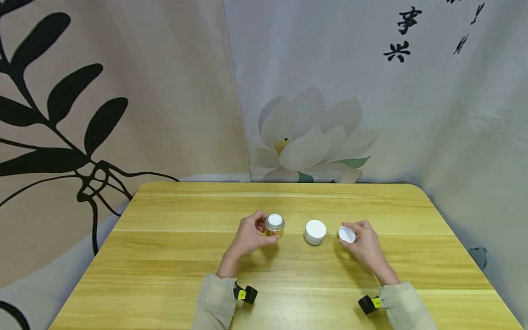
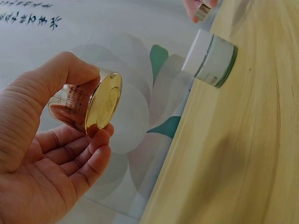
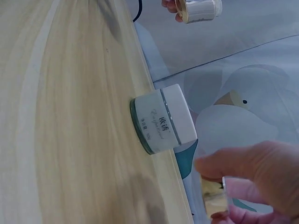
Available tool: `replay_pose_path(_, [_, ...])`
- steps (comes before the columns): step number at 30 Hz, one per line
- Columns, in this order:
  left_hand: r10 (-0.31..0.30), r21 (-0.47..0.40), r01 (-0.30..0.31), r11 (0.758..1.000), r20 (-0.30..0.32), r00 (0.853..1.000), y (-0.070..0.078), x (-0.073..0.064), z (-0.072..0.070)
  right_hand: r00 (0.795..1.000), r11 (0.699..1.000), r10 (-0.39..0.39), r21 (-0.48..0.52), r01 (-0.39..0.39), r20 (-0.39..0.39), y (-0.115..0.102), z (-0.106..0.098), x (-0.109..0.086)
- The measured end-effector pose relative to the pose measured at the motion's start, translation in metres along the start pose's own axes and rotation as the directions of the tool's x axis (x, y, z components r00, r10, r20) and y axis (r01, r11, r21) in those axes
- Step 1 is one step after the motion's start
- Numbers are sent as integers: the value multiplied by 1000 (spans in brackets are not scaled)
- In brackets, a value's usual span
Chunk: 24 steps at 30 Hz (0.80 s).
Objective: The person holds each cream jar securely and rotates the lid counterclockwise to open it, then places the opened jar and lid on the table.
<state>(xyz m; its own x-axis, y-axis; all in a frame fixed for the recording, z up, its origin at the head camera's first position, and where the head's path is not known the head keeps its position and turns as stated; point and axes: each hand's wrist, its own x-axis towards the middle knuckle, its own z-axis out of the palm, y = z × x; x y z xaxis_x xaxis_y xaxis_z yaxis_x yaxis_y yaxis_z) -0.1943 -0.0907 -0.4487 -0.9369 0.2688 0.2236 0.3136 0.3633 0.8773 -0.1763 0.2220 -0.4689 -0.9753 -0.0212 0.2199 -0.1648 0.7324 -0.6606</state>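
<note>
My left hand (image 1: 247, 236) grips a small gold cosmetic jar (image 1: 274, 224) between thumb and fingers, its lidless top showing white. In the left wrist view the shiny gold base of this jar (image 2: 103, 102) faces the camera, raised off the table. My right hand (image 1: 365, 243) pinches a small gold lid (image 3: 214, 198), whose white inside shows in the head view. Between both hands a white-capped cream jar (image 1: 315, 232) stands upright on the table, touched by neither. Dark lettering marks the side of this cream jar (image 3: 156, 122) in the right wrist view.
The wooden table (image 1: 173, 256) reaches to a hanging cloth backdrop (image 1: 185, 91) printed with dark leaves, a pale lotus and black characters. Black wrist cameras (image 1: 250, 294) sit at both light-coloured sleeves (image 1: 218, 302).
</note>
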Motion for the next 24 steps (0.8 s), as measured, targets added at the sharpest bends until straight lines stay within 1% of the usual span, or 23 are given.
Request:
replay_pose_path(6, [-4,0,4,1000,2,1000,1,0,0,998,999,31,-33,-29,59,4,1,0])
replay_pose_path(13, [-1,6,1,1000,3,1000,1,1,0,993,997,56,-62,-50,106,7,3,-1])
replay_pose_path(18, [3,3,-3,1000,5,1000,0,1,0,991,996,58,-71,-50,120,7,3,-2])
replay_pose_path(24, [-7,-4,7,1000,7,1000,1,0,0,987,995,77,-76,-67,140,8,4,-4])
